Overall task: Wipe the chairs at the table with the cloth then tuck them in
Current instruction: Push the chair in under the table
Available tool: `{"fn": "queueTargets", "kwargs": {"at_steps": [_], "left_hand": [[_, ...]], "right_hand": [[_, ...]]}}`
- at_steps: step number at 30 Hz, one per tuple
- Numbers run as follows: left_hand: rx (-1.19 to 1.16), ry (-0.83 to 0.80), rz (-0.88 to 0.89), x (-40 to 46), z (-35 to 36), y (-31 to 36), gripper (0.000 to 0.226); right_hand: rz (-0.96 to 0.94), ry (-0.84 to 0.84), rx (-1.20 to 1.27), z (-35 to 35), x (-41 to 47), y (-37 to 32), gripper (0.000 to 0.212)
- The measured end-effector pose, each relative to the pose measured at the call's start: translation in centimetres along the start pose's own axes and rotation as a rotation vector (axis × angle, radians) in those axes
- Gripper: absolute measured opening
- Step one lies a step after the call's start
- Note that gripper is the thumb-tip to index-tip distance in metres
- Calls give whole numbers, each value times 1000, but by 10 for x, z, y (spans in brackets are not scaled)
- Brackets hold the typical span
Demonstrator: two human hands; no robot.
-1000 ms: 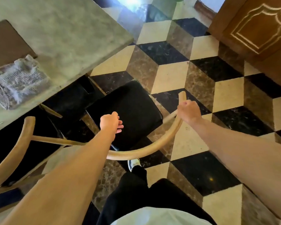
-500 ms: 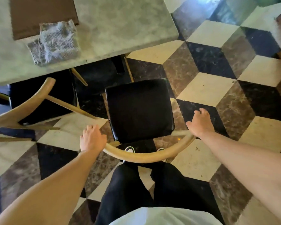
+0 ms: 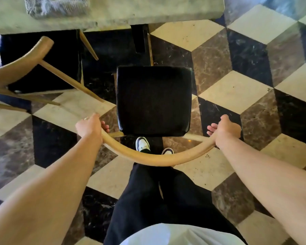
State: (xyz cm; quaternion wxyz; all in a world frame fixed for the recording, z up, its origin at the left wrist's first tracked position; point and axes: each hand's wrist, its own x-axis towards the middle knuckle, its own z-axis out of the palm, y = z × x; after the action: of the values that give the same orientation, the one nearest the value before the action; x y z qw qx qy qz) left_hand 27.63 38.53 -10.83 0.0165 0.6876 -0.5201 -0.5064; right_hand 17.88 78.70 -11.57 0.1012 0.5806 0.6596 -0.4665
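So this looks like the tuck-in part, not the wiping part. The cloth (image 3: 57,5) is lying on the table (image 3: 148,9), up at the top edge of view, and neither hand has it. Both hands are on the curved wooden backrest (image 3: 155,159) of the chair (image 3: 154,99): the left hand (image 3: 89,127) has its grip wrapped over the left end of the rail, and the right hand (image 3: 225,129) is clenched around the right end, fingers curled under.

The black seat sits squarely in front of the person, front edge pointing at the table, but still clear of it (I'd say not tucked yet). There's open floor between the seat and the table edge.

Next move, as I read it: a straight push forward, keeping both hands even so the chair doesn't swing.

Things to watch: the dark table leg (image 3: 139,39) is just ahead of the seat's left side, and the neighbouring chair (image 3: 21,62) is close on the left, its backrest angled toward this one. Plenty of open checkered floor (image 3: 237,89) on the right though, so drifting slightly that way seems safer.
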Motion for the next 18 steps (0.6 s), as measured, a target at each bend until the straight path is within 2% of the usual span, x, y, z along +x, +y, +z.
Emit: {"fn": "queueTargets", "kwargs": {"at_steps": [3, 9, 18], "left_hand": [[-83, -74, -115, 6, -1, 2, 11], [-71, -3, -32, 6, 3, -3, 12], [-137, -6, 17, -3, 13, 20, 4]], "right_hand": [[54, -13, -29, -2, 4, -3, 27], [-45, 85, -116, 1, 3, 0, 21], [-139, 28, -82, 6, -4, -42, 24]]}}
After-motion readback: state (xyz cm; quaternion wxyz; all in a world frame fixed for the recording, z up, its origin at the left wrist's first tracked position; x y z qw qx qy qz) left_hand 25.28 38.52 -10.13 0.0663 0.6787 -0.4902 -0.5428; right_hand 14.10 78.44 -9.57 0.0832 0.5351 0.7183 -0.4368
